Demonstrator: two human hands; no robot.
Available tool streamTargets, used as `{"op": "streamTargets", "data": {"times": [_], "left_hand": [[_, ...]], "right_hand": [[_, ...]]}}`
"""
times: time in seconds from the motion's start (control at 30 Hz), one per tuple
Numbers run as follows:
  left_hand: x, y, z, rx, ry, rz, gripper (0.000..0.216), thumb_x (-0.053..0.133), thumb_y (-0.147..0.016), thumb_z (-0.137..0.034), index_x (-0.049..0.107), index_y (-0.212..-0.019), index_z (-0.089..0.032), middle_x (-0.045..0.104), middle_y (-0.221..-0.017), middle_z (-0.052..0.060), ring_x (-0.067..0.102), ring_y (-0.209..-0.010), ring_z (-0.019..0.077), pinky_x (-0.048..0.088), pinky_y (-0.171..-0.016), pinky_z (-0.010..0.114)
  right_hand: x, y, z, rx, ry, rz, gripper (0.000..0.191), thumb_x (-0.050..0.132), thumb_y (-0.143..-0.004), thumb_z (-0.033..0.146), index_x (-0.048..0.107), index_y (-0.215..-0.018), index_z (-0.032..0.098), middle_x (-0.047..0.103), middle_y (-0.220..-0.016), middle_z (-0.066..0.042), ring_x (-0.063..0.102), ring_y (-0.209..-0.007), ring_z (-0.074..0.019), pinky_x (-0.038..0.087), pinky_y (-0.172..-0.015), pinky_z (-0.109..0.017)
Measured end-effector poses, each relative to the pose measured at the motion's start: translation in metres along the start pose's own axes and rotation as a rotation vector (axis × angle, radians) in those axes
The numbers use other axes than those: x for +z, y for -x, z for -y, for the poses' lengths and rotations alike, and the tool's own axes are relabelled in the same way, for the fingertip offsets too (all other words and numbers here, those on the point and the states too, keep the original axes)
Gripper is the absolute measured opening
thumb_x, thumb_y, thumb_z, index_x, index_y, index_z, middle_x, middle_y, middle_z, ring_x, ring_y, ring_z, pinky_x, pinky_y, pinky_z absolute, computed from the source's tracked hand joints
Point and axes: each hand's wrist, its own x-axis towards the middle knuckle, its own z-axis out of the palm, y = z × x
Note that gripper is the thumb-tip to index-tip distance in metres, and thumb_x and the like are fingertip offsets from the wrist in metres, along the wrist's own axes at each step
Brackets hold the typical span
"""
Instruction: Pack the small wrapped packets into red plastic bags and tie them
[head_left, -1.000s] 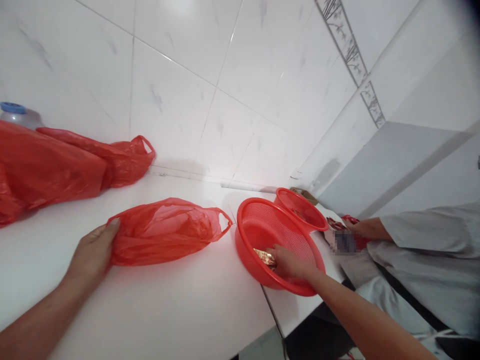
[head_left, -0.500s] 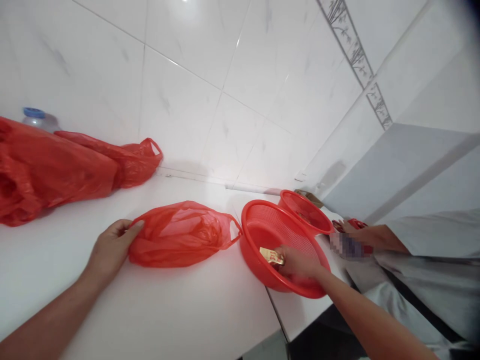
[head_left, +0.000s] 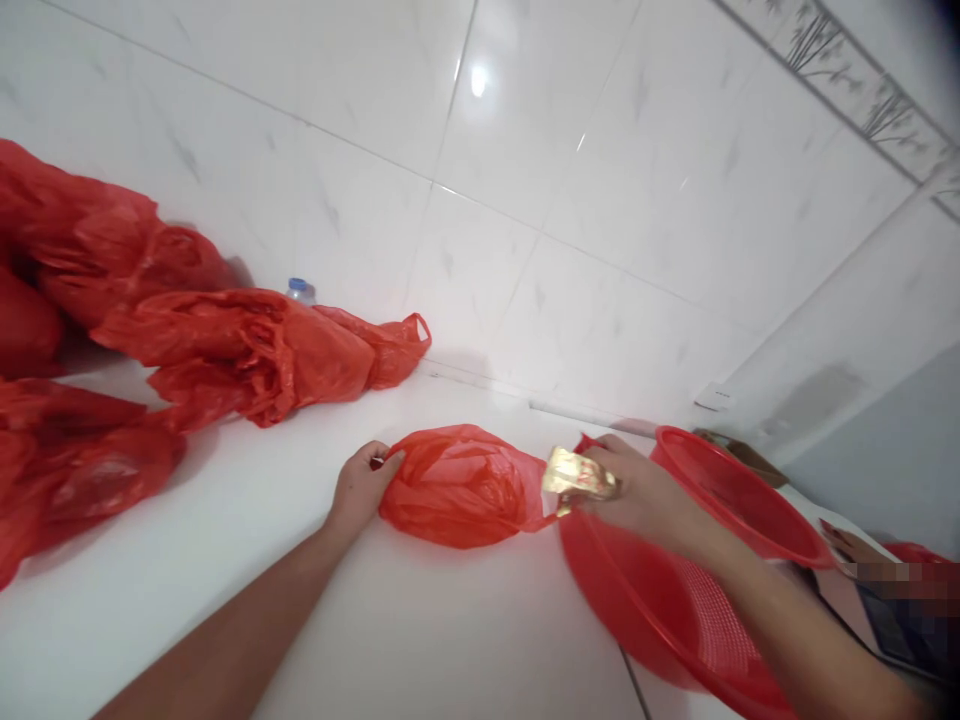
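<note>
My left hand [head_left: 364, 485] pinches the left rim of a thin red plastic bag [head_left: 457, 490], which lies with its mouth spread on the white tabletop [head_left: 420, 620]. Above the near edge of a red mesh basket [head_left: 652, 590], my right hand [head_left: 626, 485] is closed around a shiny gold foil packet [head_left: 574, 475] with red markings. The packet is beside the bag's right handle. A bit of red pokes out above the right hand's fingers; its kind is unclear. The right forearm hides part of the basket.
Several bunched red plastic bags [head_left: 247, 350] lie along the wall at left. Behind them stands a bottle with a blue cap [head_left: 298, 285]. A second red basket [head_left: 750, 500] is at right, with another person's hand [head_left: 855, 545] near it. Tiled wall borders the table's back.
My right hand has come up out of the basket with the gold foil packet and moved left to the bag's handle. The view has swung left, showing more red bags.
</note>
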Motion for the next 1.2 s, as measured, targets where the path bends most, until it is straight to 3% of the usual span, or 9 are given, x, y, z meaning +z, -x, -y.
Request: {"op": "streamTargets", "data": {"times": [0.13,0.3,0.37,0.43,0.53,0.67,0.83,1.03,1.2], "left_hand": [[-0.001,0.0,0.003,0.009,0.005,0.032,0.032,0.058,-0.071,-0.051,0.054,-0.064,-0.02,0.053,-0.054,-0.004,0.047,-0.051,0.0129,0.035,-0.048,0.023],[-0.001,-0.002,0.007,0.029,0.032,0.05,0.032,0.057,-0.073,-0.05,0.052,-0.063,-0.02,0.053,-0.054,-0.004,0.048,-0.052,0.0128,0.036,-0.049,0.022],[-0.001,-0.003,0.006,0.029,0.038,0.058,0.032,0.057,-0.073,-0.049,0.052,-0.063,-0.02,0.053,-0.055,-0.005,0.048,-0.053,0.0129,0.037,-0.05,0.023],[-0.002,-0.004,0.006,0.028,0.046,0.057,0.032,0.057,-0.073,-0.05,0.052,-0.064,-0.02,0.054,-0.056,-0.005,0.049,-0.054,0.0133,0.037,-0.051,0.023],[-0.002,-0.005,0.007,0.039,0.043,0.045,0.032,0.057,-0.073,-0.05,0.052,-0.064,-0.02,0.055,-0.057,-0.004,0.051,-0.055,0.0141,0.038,-0.052,0.024],[-0.002,-0.005,0.009,0.053,0.028,0.032,0.031,0.056,-0.074,-0.05,0.054,-0.065,-0.02,0.057,-0.059,-0.004,0.051,-0.056,0.0142,0.039,-0.053,0.024],[-0.002,-0.004,0.008,0.059,0.013,0.008,0.03,0.056,-0.074,-0.05,0.054,-0.067,-0.021,0.058,-0.063,-0.004,0.052,-0.06,0.015,0.04,-0.057,0.025],[-0.004,-0.004,0.007,0.105,-0.076,-0.09,0.026,0.054,-0.076,-0.046,0.054,-0.069,-0.021,0.057,-0.069,-0.002,0.052,-0.062,0.0153,0.041,-0.06,0.026],[-0.003,-0.003,0.008,0.187,-0.132,-0.16,0.025,0.051,-0.078,-0.045,0.051,-0.067,-0.022,0.054,-0.07,-0.002,0.05,-0.065,0.0155,0.041,-0.062,0.026]], "right_hand": [[0.038,-0.042,0.041,-0.13,0.05,0.115,0.019,0.066,-0.067,0.026,0.061,-0.085,0.026,0.053,-0.093,-0.001,0.053,-0.075,-0.0142,0.034,-0.057,-0.023],[0.087,-0.086,0.05,-0.155,0.027,0.273,0.032,0.07,-0.066,0.038,0.06,-0.094,0.025,0.053,-0.097,0.0,0.051,-0.07,-0.0117,0.035,-0.059,-0.023],[0.101,-0.095,0.048,-0.166,0.031,0.278,0.036,0.07,-0.066,0.033,0.059,-0.1,0.023,0.054,-0.104,-0.002,0.053,-0.079,-0.0149,0.037,-0.062,-0.024],[0.108,-0.101,0.046,-0.182,0.029,0.265,0.052,0.073,-0.061,0.029,0.056,-0.111,0.024,0.053,-0.113,-0.004,0.053,-0.094,-0.0198,0.039,-0.068,-0.026],[0.105,-0.101,0.043,-0.18,-0.008,0.245,0.072,0.075,-0.06,0.031,0.048,-0.126,0.028,0.05,-0.126,-0.005,0.049,-0.11,-0.0238,0.042,-0.078,-0.03],[0.081,-0.086,0.039,-0.122,-0.077,0.213,0.045,0.06,-0.075,0.032,0.054,-0.12,0.03,0.054,-0.124,-0.002,0.052,-0.109,-0.0219,0.044,-0.081,-0.031],[0.057,-0.036,0.026,-0.118,-0.02,0.108,0.038,0.056,-0.08,0.027,0.055,-0.118,0.032,0.054,-0.126,-0.002,0.056,-0.106,-0.0212,0.048,-0.083,-0.034],[0.066,0.036,-0.016,-0.107,0.213,-0.021,0.038,0.057,-0.079,0.024,0.059,-0.117,0.028,0.052,-0.132,-0.007,0.048,-0.119,-0.0291,0.041,-0.098,-0.046],[0.068,0.053,-0.037,-0.105,0.315,-0.059,0.034,0.052,-0.079,0.014,0.063,-0.109,0.027,0.057,-0.126,-0.008,0.051,-0.116,-0.0306,0.039,-0.097,-0.051]]}}
